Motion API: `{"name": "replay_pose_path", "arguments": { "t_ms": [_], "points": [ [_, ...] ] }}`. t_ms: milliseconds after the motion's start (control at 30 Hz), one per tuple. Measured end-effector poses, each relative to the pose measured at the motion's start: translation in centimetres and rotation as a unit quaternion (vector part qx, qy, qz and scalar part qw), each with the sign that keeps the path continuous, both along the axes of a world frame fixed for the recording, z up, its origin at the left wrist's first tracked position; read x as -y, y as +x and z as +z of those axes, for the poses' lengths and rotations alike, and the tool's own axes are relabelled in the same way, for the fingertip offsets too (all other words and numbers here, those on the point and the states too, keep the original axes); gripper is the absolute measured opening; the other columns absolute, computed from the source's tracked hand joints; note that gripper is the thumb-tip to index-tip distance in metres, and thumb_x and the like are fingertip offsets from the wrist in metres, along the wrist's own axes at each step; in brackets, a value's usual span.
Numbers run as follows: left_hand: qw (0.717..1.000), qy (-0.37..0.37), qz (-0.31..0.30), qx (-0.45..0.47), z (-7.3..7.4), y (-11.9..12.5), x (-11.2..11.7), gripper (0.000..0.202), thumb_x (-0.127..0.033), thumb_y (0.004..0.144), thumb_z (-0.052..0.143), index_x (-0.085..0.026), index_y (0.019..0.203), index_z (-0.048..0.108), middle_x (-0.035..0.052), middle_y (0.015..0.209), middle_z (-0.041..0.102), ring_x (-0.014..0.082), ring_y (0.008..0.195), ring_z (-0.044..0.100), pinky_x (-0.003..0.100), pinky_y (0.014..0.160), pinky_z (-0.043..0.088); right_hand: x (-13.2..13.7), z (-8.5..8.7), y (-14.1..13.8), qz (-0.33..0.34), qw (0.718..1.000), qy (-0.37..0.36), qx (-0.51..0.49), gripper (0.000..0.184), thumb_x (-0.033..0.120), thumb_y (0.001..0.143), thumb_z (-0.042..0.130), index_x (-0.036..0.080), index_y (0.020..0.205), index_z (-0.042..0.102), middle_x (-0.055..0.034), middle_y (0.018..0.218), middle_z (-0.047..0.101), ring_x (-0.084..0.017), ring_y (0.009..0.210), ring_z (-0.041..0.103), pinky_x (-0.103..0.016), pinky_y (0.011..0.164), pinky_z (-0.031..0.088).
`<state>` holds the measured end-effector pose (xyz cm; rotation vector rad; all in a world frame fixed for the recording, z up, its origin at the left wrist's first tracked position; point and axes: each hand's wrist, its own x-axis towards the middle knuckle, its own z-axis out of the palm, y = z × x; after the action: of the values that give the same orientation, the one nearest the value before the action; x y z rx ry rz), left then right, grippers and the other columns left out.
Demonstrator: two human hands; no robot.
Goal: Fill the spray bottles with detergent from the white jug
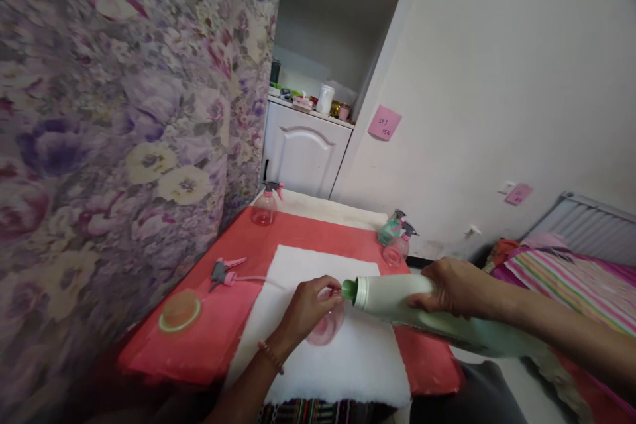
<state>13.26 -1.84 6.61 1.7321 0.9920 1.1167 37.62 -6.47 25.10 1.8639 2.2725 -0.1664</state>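
Note:
My left hand is closed round a small clear pink bottle that stands on a white cloth. In my right hand I grip a large pale green bottle, tilted almost flat. Its green spout sits right at the pink bottle's mouth. Left of the cloth lies a loose pink and grey spray head with its tube. A round green-rimmed lid lies nearer me.
The red table stands against a flowered curtain on the left. A pink spray bottle stands at the far left corner; a teal one and a pink one at the far right. A striped bed is on the right.

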Motion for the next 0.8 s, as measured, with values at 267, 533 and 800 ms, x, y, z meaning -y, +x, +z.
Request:
{"name": "replay_pose_path", "arguments": {
  "t_ms": [267, 533, 800],
  "points": [
    [1.0, 0.0, -0.001, -0.002, 0.04, 0.09, -0.21, 0.016, -0.02, 0.074, 0.06, -0.019, 0.085, 0.07, 0.0021, 0.086, 0.073, 0.0195, 0.086, 0.066, 0.025, 0.079, 0.045, 0.11, 0.19, 0.09, 0.017, 1.0, 0.002, 0.008, 0.05, 0.067, 0.077, 0.055, 0.018, 0.068, 0.063, -0.0046, 0.059, 0.064, -0.018, 0.051, 0.059, -0.025, 0.046, 0.034],
    [1.0, -0.005, 0.0, 0.002, 0.28, 0.1, -0.1, 0.015, -0.02, 0.073, 0.061, -0.018, 0.085, 0.07, 0.0024, 0.085, 0.072, 0.0198, 0.086, 0.066, 0.026, 0.078, 0.045, -0.2, -0.27, 0.43, 0.01, 1.0, 0.004, 0.016, 0.051, 0.069, 0.075, 0.057, 0.019, 0.067, 0.064, -0.0046, 0.059, 0.064, -0.019, 0.054, 0.06, -0.026, 0.048, 0.034],
    [1.0, -0.003, -0.004, 0.007, -0.07, 0.15, -0.23, 0.015, -0.02, 0.074, 0.06, -0.02, 0.085, 0.069, 0.0019, 0.086, 0.072, 0.0196, 0.086, 0.066, 0.027, 0.079, 0.046, 0.09, 0.31, -0.19, 0.005, 1.0, -0.007, 0.015, 0.047, 0.064, 0.077, 0.057, 0.018, 0.07, 0.065, -0.0051, 0.061, 0.065, -0.019, 0.053, 0.06, -0.026, 0.048, 0.036]
  ]
}}
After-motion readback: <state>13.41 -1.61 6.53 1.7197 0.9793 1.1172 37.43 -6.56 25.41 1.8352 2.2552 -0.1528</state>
